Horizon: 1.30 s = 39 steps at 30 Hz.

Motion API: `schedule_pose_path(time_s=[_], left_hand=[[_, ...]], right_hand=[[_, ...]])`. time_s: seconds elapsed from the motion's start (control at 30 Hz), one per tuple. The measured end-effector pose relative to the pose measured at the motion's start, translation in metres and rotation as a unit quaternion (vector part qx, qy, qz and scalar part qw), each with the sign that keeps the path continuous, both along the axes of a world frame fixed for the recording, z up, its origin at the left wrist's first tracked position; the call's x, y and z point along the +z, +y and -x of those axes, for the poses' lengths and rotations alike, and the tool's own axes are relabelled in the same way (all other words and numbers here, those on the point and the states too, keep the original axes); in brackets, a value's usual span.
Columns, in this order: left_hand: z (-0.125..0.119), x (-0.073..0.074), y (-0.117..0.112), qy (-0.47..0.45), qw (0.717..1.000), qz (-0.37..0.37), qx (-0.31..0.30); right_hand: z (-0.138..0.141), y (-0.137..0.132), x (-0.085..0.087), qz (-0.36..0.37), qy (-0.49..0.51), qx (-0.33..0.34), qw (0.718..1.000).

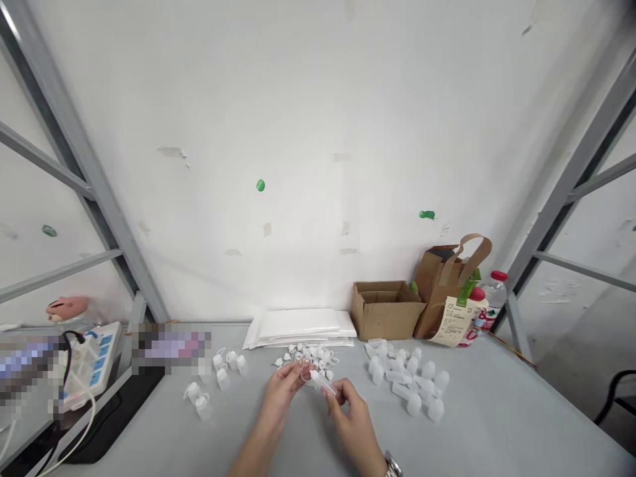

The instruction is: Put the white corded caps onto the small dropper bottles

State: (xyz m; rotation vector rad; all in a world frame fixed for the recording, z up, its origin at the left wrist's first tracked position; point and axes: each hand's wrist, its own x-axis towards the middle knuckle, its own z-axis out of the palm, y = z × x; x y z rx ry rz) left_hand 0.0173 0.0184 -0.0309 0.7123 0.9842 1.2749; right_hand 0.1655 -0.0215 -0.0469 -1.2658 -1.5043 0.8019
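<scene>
My right hand (352, 414) grips a small clear plastic bottle (325, 383), held slanted over the grey table (497, 424). My left hand (284, 385) pinches a small white cap at the bottle's upper end. Both hands meet just in front of a pile of small white caps (311, 354). A heap of several uncapped clear bottles (407, 381) lies to the right of my hands. A few capped bottles (229, 366) stand and lie to the left, with more (199, 401) nearer me.
A stack of white bags (301, 326) lies by the wall. An open cardboard box (386, 309), a brown paper bag (450, 288) and a red-capped drink bottle (493, 298) stand at back right. A power strip (92, 361) and cables sit at left.
</scene>
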Motion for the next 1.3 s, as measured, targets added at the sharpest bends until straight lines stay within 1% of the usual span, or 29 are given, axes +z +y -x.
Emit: schedule_pose_path(time_s=[0.2,0.3,0.4,0.5,0.67,0.77,0.9,1.03,1.1,1.17,1.2,1.23,1.27,1.3], left_hand=[[-0.003,0.004,-0.003,0.046,0.999,-0.023,0.016],[-0.003,0.008,-0.005,0.09,0.995,-0.039,0.009],[-0.001,0.009,-0.006,0.104,0.993,-0.048,-0.012],[-0.002,0.009,-0.006,0.081,0.995,-0.044,-0.029],[-0.013,0.004,-0.009,-0.031,0.999,-0.036,-0.01],[-0.018,0.002,-0.009,-0.048,0.998,-0.029,-0.017],[-0.017,0.001,-0.008,-0.015,1.0,-0.026,-0.009],[-0.013,0.002,-0.008,0.045,0.996,-0.066,-0.047],[-0.013,0.002,-0.007,0.077,0.991,-0.082,-0.071],[-0.014,0.002,-0.006,0.098,0.987,-0.098,-0.08],[-0.015,0.001,-0.005,0.106,0.986,-0.111,-0.067],[-0.015,0.001,-0.005,0.118,0.984,-0.129,-0.03],[-0.015,0.0,-0.006,0.138,0.979,-0.151,0.023],[-0.015,0.0,-0.007,0.168,0.967,-0.173,0.088]], right_hand=[[0.001,-0.001,-0.003,-0.016,-0.03,-0.004,0.999],[0.001,-0.002,-0.003,-0.019,-0.035,-0.008,0.999],[0.001,-0.002,-0.003,-0.026,-0.035,-0.006,0.999],[0.0,-0.001,-0.002,-0.03,-0.029,-0.001,0.999],[0.002,0.0,-0.002,-0.039,-0.004,-0.023,0.999],[0.004,0.0,-0.002,-0.037,-0.002,-0.021,0.999],[0.003,-0.001,-0.004,-0.024,-0.002,-0.003,1.0],[-0.005,0.001,-0.007,-0.004,-0.015,0.047,0.999],[-0.01,0.004,-0.01,-0.018,-0.039,0.07,0.997],[-0.014,0.008,-0.012,-0.036,-0.069,0.073,0.994],[-0.016,0.011,-0.012,-0.045,-0.083,0.068,0.993],[-0.017,0.014,-0.011,-0.057,-0.095,0.057,0.992],[-0.018,0.019,-0.008,-0.073,-0.105,0.043,0.991],[-0.017,0.024,-0.005,-0.092,-0.111,0.026,0.989]])
